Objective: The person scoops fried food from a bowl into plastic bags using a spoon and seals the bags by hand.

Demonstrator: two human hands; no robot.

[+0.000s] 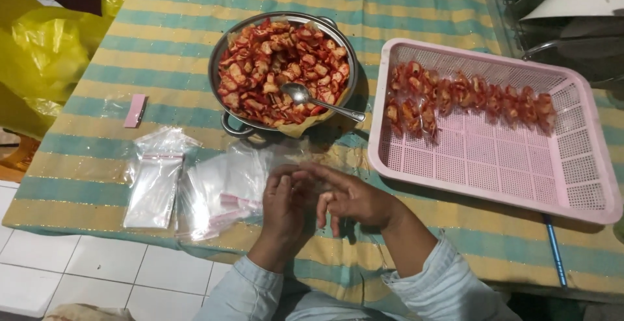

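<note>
Both hands, left hand (284, 199) and right hand (351, 197), pinched a clear bag (305, 165) open; best rubbing its mouth apart before spooning.

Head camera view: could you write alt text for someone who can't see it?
Two bare hands, left hand and right hand, meet over clear plastic bags on a striped tablecloth. Beyond them sit a metal bowl of red snacks with a spoon, and a pink basket.

Both forearms, sleeved in pale blue, are brought in from the lower edge and angled toward each other, the left hand (284, 199) being held palm-down with fingers loosely curled and its fingertips met by the bent, pinching fingers of the right hand (348, 197).
</note>
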